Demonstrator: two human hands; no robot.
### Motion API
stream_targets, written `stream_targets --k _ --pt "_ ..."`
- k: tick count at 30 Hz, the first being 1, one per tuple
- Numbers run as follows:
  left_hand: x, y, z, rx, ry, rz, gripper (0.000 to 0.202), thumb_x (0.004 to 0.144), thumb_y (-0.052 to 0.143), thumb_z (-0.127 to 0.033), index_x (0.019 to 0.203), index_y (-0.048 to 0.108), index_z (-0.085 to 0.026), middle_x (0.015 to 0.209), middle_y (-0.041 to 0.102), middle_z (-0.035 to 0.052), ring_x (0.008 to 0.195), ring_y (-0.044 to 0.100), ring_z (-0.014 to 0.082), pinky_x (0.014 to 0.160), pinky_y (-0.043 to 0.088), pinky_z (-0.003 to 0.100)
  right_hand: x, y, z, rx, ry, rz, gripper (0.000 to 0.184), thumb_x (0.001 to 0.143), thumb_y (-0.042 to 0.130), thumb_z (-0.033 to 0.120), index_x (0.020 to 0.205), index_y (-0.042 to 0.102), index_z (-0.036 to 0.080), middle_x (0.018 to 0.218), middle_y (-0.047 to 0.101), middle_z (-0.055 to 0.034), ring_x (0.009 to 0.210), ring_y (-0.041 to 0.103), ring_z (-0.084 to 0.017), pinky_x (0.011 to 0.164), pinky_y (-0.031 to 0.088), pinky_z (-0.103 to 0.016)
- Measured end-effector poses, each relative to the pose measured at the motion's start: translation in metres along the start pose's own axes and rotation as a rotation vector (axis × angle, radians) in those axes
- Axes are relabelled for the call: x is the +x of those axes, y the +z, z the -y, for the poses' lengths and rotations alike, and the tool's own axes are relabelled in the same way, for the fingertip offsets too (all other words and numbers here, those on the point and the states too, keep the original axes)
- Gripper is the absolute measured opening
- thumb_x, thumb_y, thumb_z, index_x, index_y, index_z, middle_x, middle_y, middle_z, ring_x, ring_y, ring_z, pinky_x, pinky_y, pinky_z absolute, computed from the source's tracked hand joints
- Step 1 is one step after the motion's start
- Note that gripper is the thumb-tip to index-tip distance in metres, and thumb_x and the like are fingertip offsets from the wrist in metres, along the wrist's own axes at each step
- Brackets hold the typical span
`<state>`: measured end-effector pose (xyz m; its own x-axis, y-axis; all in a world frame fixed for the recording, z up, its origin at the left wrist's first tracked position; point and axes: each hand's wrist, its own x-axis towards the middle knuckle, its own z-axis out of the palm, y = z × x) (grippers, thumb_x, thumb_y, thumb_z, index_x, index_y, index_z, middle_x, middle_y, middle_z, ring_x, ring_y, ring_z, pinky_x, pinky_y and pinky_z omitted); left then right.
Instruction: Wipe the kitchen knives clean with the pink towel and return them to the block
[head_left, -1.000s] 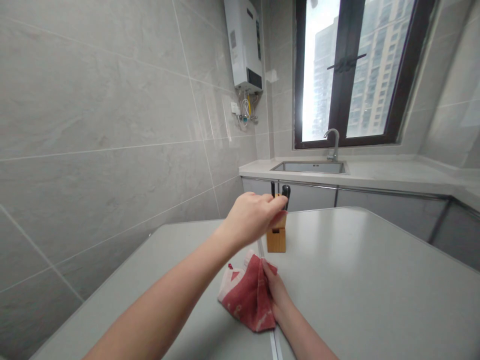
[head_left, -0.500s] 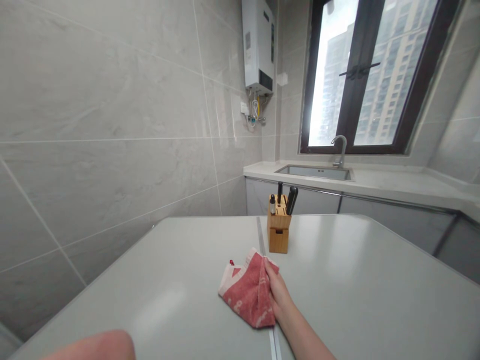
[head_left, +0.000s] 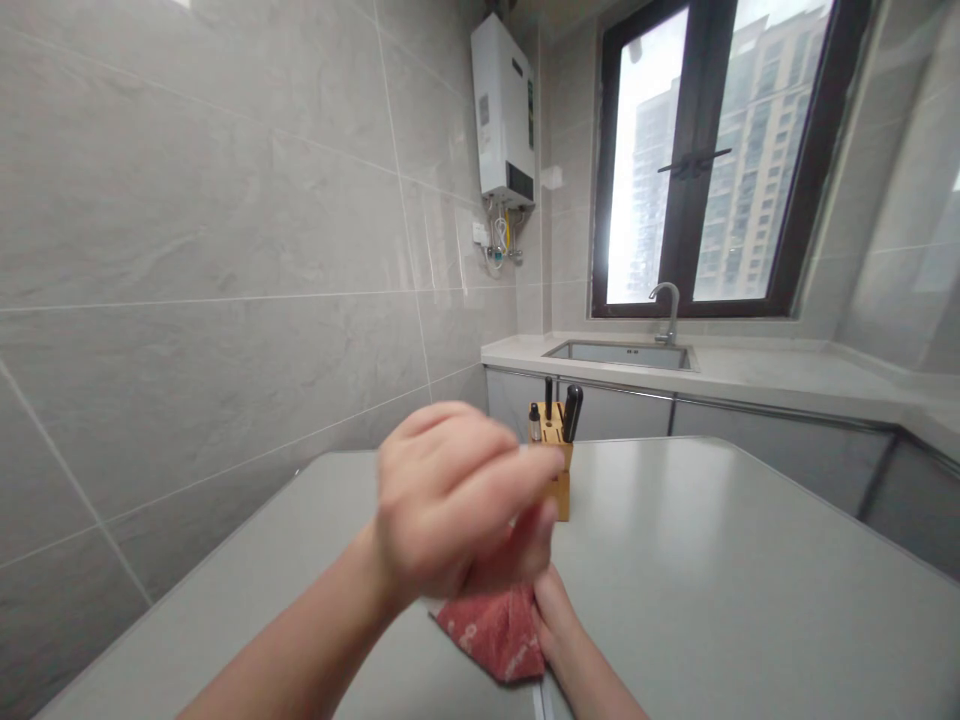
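My left hand (head_left: 450, 500) hangs in the air close to the camera, smeared by motion, so I cannot make out its fingers or anything in them. It covers part of a wooden knife block (head_left: 560, 495) with black handles (head_left: 571, 412) sticking up. Below it my right hand (head_left: 555, 625) rests on the grey table (head_left: 712, 560), gripping the right edge of a crumpled red cloth (head_left: 491, 630). The upper part of the cloth and my right fingertips are hidden behind my left hand.
A tiled wall runs along the table's left side. Beyond the table stand a counter (head_left: 787, 370) with a sink (head_left: 619, 352) and faucet (head_left: 667, 300) under a dark-framed window (head_left: 705, 150). A white water heater (head_left: 504, 110) hangs on the wall.
My left hand left the knife block, dropped out of view, and has come back up in front of the block. My right hand has stayed on the red cloth.
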<state>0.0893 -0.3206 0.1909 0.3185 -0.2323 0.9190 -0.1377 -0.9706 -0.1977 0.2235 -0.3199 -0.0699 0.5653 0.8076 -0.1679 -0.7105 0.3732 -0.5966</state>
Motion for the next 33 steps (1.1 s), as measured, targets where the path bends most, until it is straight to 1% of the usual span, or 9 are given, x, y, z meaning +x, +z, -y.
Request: stream_targets --k 2,4,7,11,15,20,24,29,33 --pt "0.015 0.037 0.023 -0.061 -0.124 0.156 0.02 0.085 0.046 -0.026 0.092 0.064 -0.02 0.083 0.065 0.0028 0.078 0.059 0.0146 0.076 0.049 0.028 0.0 0.0 0.001 0.062 0.01 0.004 0.033 0.063 0.072 0.042 0.082 0.063 0.017 0.073 0.074 -0.005 0.07 0.069 -0.023 0.069 0.054 -0.035" --pt "0.028 0.079 0.049 -0.108 -0.302 0.38 0.023 0.084 0.045 -0.023 0.096 0.064 -0.017 0.1 0.064 0.0063 0.093 0.058 0.0167 0.084 0.047 0.028 0.0 0.0 0.001 0.131 0.02 0.01 0.029 0.063 0.073 0.039 0.08 0.062 0.018 0.07 0.073 -0.0031 0.066 0.069 -0.022 0.07 0.054 -0.036" --pt "0.041 0.137 0.083 -0.045 -0.46 0.693 0.032 0.079 0.044 -0.015 0.104 0.063 -0.013 0.112 0.061 0.0092 0.108 0.052 0.0179 0.094 0.039 0.026 0.0 -0.001 0.003 0.167 0.015 0.01 0.025 0.064 0.073 0.036 0.078 0.06 0.019 0.066 0.073 -0.002 0.061 0.068 -0.02 0.067 0.054 -0.035" --pt "0.04 0.185 0.108 -0.024 -0.513 0.825 0.028 0.071 0.048 -0.009 0.088 0.07 -0.013 0.1 0.067 0.0112 0.1 0.058 0.0217 0.088 0.043 0.027 -0.002 -0.002 0.005 0.141 0.037 -0.007 0.028 0.065 0.072 0.039 0.078 0.06 0.018 0.065 0.073 -0.0036 0.06 0.068 -0.021 0.065 0.054 -0.035" --pt "0.032 0.203 0.116 -0.035 -0.551 0.845 0.028 0.067 0.051 -0.007 0.085 0.072 -0.011 0.094 0.069 0.012 0.092 0.062 0.0227 0.081 0.047 0.026 0.0 -0.004 0.006 0.111 0.047 -0.023 0.03 0.065 0.071 0.041 0.079 0.06 0.017 0.065 0.073 -0.0048 0.059 0.068 -0.022 0.064 0.054 -0.035" --pt "0.03 0.2 0.116 -0.072 -0.533 0.643 0.036 0.071 0.046 -0.002 0.098 0.068 -0.009 0.107 0.064 0.0139 0.1 0.059 0.0216 0.088 0.044 0.027 0.0 -0.004 0.006 0.086 0.04 -0.006 0.03 0.066 0.07 0.042 0.08 0.06 0.018 0.066 0.073 -0.0046 0.061 0.069 -0.022 0.064 0.054 -0.035" --pt "0.042 0.179 0.115 -0.094 -0.498 0.382 0.039 0.076 0.042 -0.002 0.109 0.062 -0.011 0.119 0.053 0.0148 0.105 0.054 0.0209 0.092 0.043 0.033 -0.002 0.0 0.006 0.089 0.052 -0.019 0.029 0.066 0.071 0.041 0.078 0.06 0.017 0.065 0.073 -0.0046 0.06 0.069 -0.023 0.066 0.054 -0.037" --pt "0.045 0.116 0.107 -0.328 -0.352 -0.19 0.023 0.08 0.053 -0.014 0.102 0.061 -0.016 0.109 0.05 0.0078 0.084 0.059 0.0114 0.077 0.052 0.024 -0.002 0.0 0.005 0.093 0.078 0.021 0.03 0.066 0.071 0.041 0.082 0.061 0.017 0.071 0.074 -0.0063 0.067 0.07 -0.025 0.072 0.053 -0.041" --pt "0.001 0.061 0.091 -0.332 -0.514 -0.537 0.015 0.077 0.062 -0.019 0.089 0.053 -0.018 0.091 0.051 0.0013 0.079 0.056 0.0089 0.072 0.051 0.021 0.001 -0.003 0.001 0.076 0.074 0.036 0.031 0.067 0.071 0.039 0.084 0.063 0.014 0.072 0.074 -0.0073 0.069 0.07 -0.023 0.072 0.053 -0.037"
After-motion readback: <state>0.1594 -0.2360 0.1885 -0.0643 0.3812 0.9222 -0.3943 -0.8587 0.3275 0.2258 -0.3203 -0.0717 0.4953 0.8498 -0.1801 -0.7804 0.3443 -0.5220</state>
